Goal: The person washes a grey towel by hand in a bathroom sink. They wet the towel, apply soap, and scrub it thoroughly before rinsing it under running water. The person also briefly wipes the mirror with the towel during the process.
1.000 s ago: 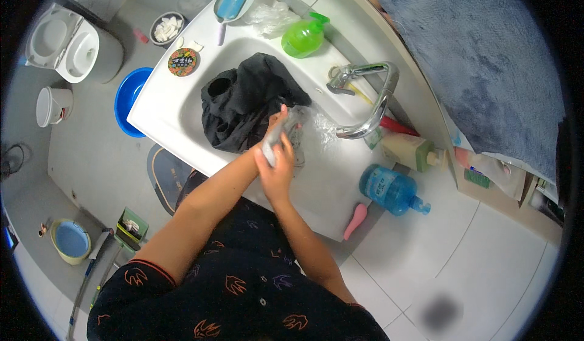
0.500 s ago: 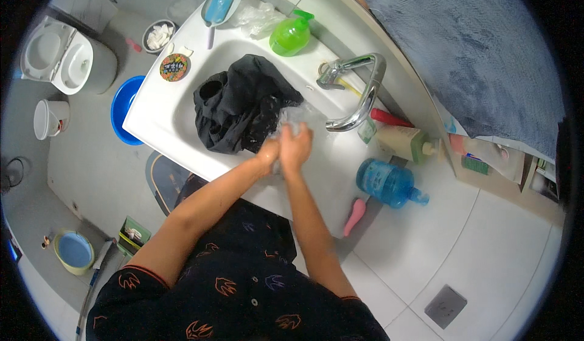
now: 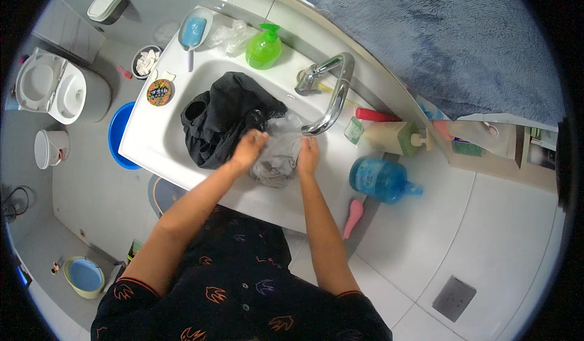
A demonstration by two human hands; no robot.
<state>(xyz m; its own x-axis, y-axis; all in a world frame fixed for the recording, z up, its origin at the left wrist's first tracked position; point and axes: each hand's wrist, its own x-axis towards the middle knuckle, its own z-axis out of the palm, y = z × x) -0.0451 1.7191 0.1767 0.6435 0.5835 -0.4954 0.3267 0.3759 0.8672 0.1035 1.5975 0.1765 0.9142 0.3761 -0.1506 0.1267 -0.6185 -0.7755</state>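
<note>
Over the white sink [image 3: 155, 131], a thin, pale grey, see-through cloth [image 3: 277, 161] is stretched between my two hands. My left hand [image 3: 248, 149] grips its left edge, beside a wet black garment [image 3: 228, 113] heaped in the basin. Its right edge is pinched by my right hand [image 3: 308, 154], just below the spout of the chrome faucet [image 3: 340, 91]. The cloth is blurred by motion, so I cannot tell its exact kind. Part of the black garment rests behind the cloth and my left fingers.
Along the back rim are a blue soap bar [image 3: 194, 31] on a scoop-shaped dish, a crumpled clear bag [image 3: 232, 37] and a green pump bottle [image 3: 264, 48]. At right lie a blue bottle [image 3: 378, 180], a pale green pump bottle [image 3: 389, 138] and a pink brush-like object [image 3: 353, 217].
My hands were close together on the bunched cloth; now they are apart, with the cloth spread between them. The whole view has shifted slightly.
</note>
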